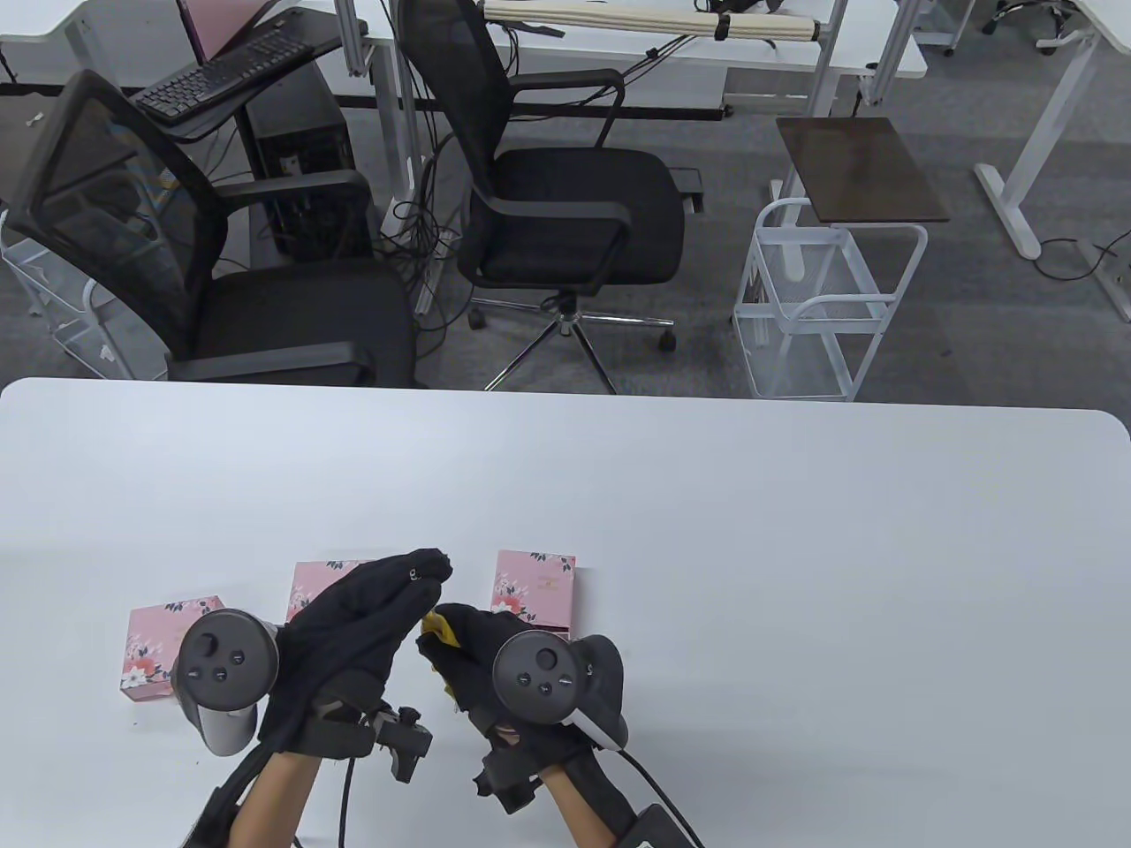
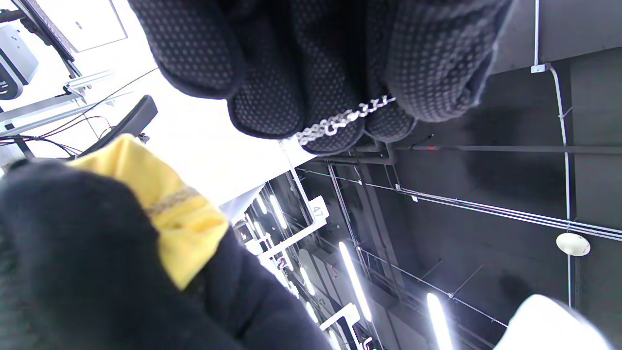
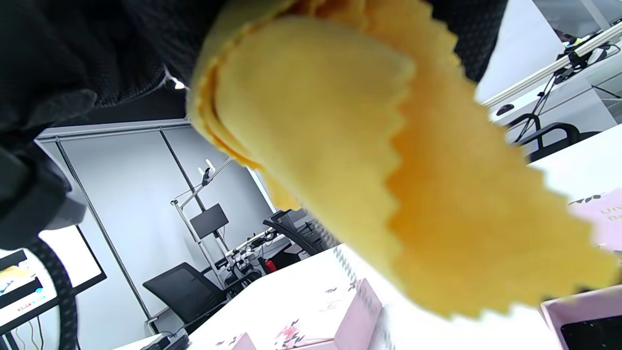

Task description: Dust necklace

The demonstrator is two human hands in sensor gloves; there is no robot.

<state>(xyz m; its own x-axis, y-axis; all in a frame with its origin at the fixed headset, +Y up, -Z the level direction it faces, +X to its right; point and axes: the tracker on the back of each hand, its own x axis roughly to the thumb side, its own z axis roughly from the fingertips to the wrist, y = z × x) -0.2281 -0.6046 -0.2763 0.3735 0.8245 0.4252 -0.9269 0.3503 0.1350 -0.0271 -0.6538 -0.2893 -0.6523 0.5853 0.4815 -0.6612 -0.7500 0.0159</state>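
Note:
My left hand point(image 1: 371, 618) is raised above the table's near edge with its fingers curled. In the left wrist view its fingertips point(image 2: 311, 73) pinch a silver chain necklace point(image 2: 340, 119). My right hand point(image 1: 468, 645) sits just to the right of it and grips a folded yellow cloth point(image 1: 437, 625), whose zigzag edge fills the right wrist view point(image 3: 379, 160). In the left wrist view the cloth point(image 2: 165, 209) is wrapped round a stretch of the chain. The two hands nearly touch.
Three pink floral jewellery boxes lie on the white table point(image 1: 707, 530): one at the left point(image 1: 155, 649), one behind my left hand point(image 1: 318, 587), one behind my right hand point(image 1: 535, 592). Beyond the far edge stand two black office chairs point(image 1: 565, 194) and a white wire cart point(image 1: 822, 300).

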